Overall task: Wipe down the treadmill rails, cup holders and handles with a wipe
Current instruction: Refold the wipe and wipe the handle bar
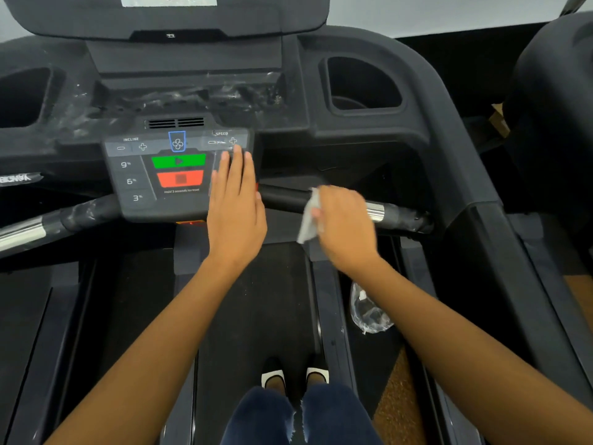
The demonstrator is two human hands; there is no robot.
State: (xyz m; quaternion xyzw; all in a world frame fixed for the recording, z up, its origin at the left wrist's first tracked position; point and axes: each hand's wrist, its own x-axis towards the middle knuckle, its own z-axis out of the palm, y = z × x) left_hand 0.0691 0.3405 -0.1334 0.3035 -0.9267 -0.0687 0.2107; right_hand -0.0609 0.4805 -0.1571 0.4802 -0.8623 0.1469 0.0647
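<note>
I stand on a black treadmill facing its console. My left hand (236, 207) lies flat with straight fingers on the right side of the control panel (154, 178), over the speed buttons. My right hand (345, 226) grips a crumpled white wipe (309, 220) and presses it against the right front handle (282, 197), a black bar with a chrome sensor section (375, 211). The left front handle (48, 223) is partly wrapped in clear plastic. Cup holders open at the right (362, 85) and left (22, 97) of the console. The right side rail (481, 194) curves back toward me.
Clear plastic film (192, 97) clings to the console tray above the panel. A crumpled clear plastic bag (369, 309) lies beside the belt at the right. My shoes (295, 375) stand on the belt (256, 316). Another dark machine (555, 91) is at the far right.
</note>
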